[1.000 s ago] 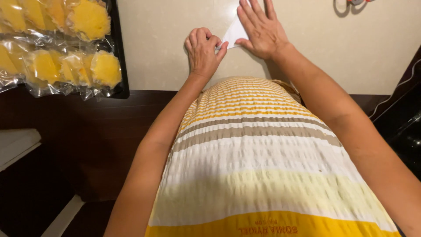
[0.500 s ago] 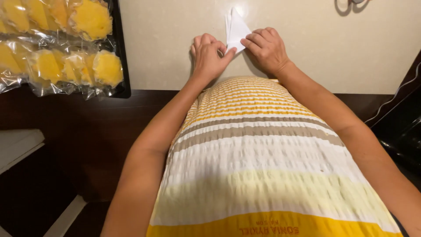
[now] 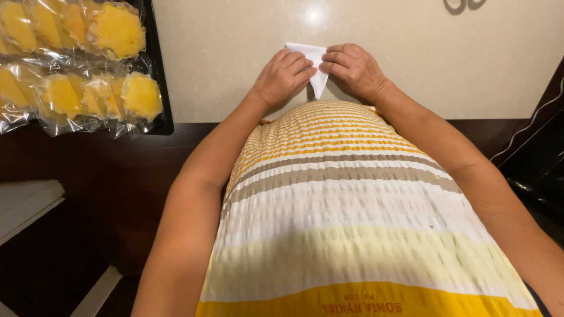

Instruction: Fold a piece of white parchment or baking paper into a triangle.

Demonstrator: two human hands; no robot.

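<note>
Fingers of the left hand and right hand are curled, pinching a small white folded paper triangle between them on the cream countertop. At nine o'clock, wrapped yellow cakes fill a black tray.

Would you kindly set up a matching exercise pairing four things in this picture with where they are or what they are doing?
Things:
1. left hand
2. right hand
3. white paper
4. wrapped yellow cakes

Places or states:
A. on the black tray at the far left
B. pinched between both hands on the pale table
C. grips the paper's right edge
D. grips the paper's left edge

Pairs: 1-D, 2-C, 3-B, 4-A
</note>
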